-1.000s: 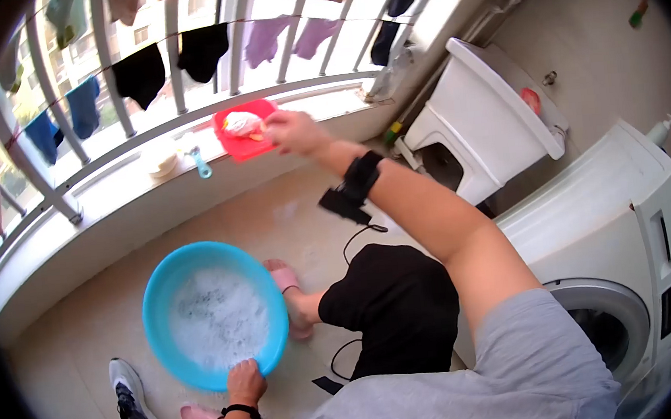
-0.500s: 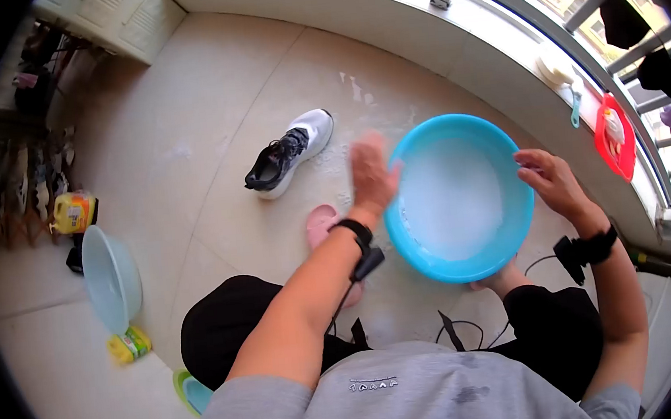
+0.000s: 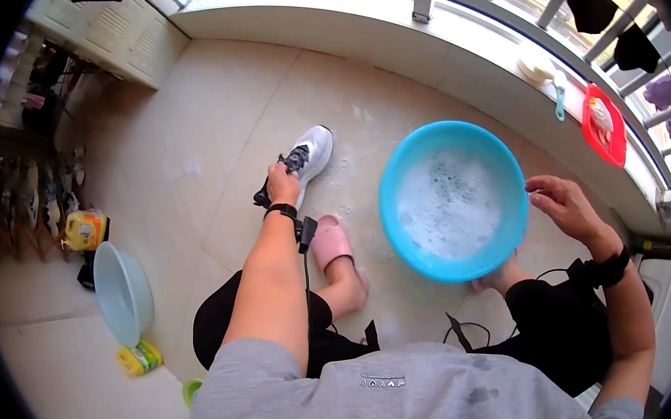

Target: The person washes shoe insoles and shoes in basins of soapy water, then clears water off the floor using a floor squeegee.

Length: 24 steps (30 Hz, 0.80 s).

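A white and grey sneaker (image 3: 313,149) with black laces and a dark collar sits on the tiled floor. My left hand (image 3: 283,185) is closed over its collar and heel end, covering part of the opening. To the right, a bright blue basin (image 3: 395,232) holds sudsy water with white foam and a darker patch of bubbles. Beside its right rim is my right hand (image 3: 565,204), its fingers loosely bent and thumb apart; whether the fingertips touch the rim is unclear.
A pink slipper (image 3: 330,240) is on my left foot. Leftward stand a pale basin (image 3: 123,292), a yellow bottle (image 3: 86,230) and a yellow package (image 3: 139,358). The window ledge bears a red tray (image 3: 604,126) and a blue-handled brush (image 3: 560,98).
My left hand has moved left from beside the basin and taken hold of the sneaker. My right hand stays by the basin rim. The basin's foam has opened into a bubbly patch.
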### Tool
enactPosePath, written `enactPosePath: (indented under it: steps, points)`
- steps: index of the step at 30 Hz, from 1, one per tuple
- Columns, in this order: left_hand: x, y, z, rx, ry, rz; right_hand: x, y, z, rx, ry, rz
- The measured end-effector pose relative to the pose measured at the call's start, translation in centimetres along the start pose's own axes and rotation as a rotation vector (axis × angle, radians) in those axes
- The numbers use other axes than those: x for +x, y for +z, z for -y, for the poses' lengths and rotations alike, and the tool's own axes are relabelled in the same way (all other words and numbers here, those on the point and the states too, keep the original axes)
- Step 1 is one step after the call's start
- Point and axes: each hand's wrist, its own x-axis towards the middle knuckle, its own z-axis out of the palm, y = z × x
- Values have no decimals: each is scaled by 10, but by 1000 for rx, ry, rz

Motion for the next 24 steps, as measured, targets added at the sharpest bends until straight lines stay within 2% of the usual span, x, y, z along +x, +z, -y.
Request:
enactPosePath:
  steps: [1, 2, 4, 6, 8, 10, 11, 13, 16, 18, 19, 20, 21, 22, 23, 24]
  points:
    - [10, -10, -3, -113, -71, 96, -6, -3, 11, -27, -13, -13]
    - [13, -12, -5, -221, -39, -26, -7, -5, 14, -23, -19, -22]
    - [24, -19, -14, -459, -153, -24, -13, -13, 24, 69, -13, -7]
    - [17, -57, -54, -531, -165, 47, -10, -8, 34, 146, -3, -1]
    - [13, -77, -90, -1105, -233, 239, 4, 1, 41, 109, -48, 13]
    - [1, -94, -131, -1163, -209, 302, 20, 20, 50, 60, -136, -3]
    - [-7, -100, -151, -1299, -206, 348, 32, 31, 47, 120, -156, 41]
    - [-34, -116, -193, -1512, -226, 412, 34, 58, 75, -4, -26, -28]
    - [-70, -123, -252, -1715, -245, 513, 22, 92, 85, 368, 138, -74]
    - [-85, -121, -275, -1696, -194, 530, 8, 108, 86, 738, 10, -95]
    - [-88, -120, -279, -1575, -77, 517, 9, 111, 75, 792, -11, -190]
    - [-88, -129, -279, -1333, 23, 648, 10, 114, 62, 848, -25, -281]
    - [-83, -146, -286, -640, 171, 632, 8, 105, 51, 844, -11, -254]
    - [-82, -153, -285, -98, 594, 381, 11, 107, 39, 853, -79, -375]
    - [-85, -158, -283, -86, 732, 149, 19, 107, 15, 709, -20, -430]
    - [-84, -178, -291, -301, 753, 226, 25, 109, -9, 562, 32, -479]
